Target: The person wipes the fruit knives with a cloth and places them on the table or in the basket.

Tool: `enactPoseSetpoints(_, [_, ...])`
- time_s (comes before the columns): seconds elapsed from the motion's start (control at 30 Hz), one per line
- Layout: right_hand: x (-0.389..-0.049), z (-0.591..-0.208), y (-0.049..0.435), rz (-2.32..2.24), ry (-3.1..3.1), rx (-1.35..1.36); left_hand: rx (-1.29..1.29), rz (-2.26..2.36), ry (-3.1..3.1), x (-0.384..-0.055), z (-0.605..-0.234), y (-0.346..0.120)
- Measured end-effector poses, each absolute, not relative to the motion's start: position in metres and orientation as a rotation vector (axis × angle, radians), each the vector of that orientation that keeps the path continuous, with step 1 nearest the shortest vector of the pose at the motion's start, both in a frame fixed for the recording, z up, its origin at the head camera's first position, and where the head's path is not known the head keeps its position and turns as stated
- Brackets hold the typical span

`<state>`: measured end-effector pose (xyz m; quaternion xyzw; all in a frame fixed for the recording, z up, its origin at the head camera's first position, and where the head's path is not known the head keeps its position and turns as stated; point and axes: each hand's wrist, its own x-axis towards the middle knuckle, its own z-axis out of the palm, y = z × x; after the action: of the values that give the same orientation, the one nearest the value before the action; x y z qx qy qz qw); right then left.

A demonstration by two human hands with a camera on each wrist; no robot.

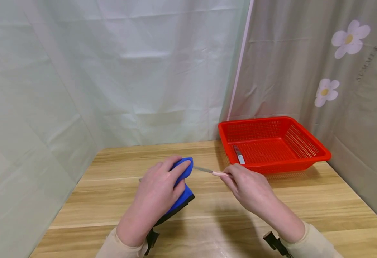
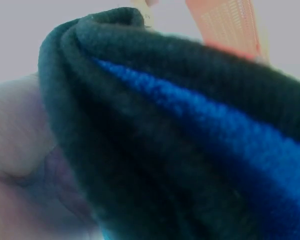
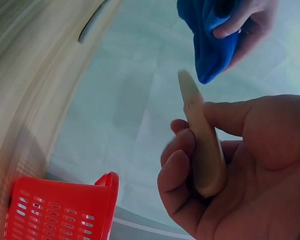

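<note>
My left hand (image 1: pixel 159 184) grips a folded blue cloth (image 1: pixel 185 195) with black edging, its thumb and fingers around it. Up close in the left wrist view, the cloth (image 2: pixel 190 110) hides most of that hand. My right hand (image 1: pixel 248 184) holds a small knife (image 3: pixel 205 145) by its pale handle, fingers curled around it. The grey blade (image 1: pixel 203 169) points left at the cloth; in the right wrist view its tip looks slightly apart from it. Both hands are above the wooden table (image 1: pixel 111 200).
A red plastic basket (image 1: pixel 317 156) stands at the back right, with another knife (image 1: pixel 239 154) lying inside. A thin dark strip (image 3: pixel 92 21) lies on the table, partly hidden by my left hand in the head view. Pale curtains (image 1: pixel 162 71) hang behind the table.
</note>
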<state>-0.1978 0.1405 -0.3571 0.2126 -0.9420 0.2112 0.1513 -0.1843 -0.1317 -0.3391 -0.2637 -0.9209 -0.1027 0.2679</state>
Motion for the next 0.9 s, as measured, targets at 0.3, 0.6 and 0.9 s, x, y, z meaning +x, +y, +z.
enactPoseSetpoints(0.3, [-0.197, -0.358, 0.141, 0.644, -2.719, 0.615, -0.796, -0.254, -2.466, -0.181, -0.343, -0.121])
enactPoseSetpoints(0.6, [-0.197, -0.359, 0.142, 0.597, -2.732, 0.69, -0.839, -0.244, -2.473, -0.176, -0.347, -0.109])
enactPoseSetpoints(0.9, [-0.195, -0.36, 0.142, 0.597, -2.75, 0.726, -0.854, -0.224, -2.489, -0.173, -0.351, -0.103])
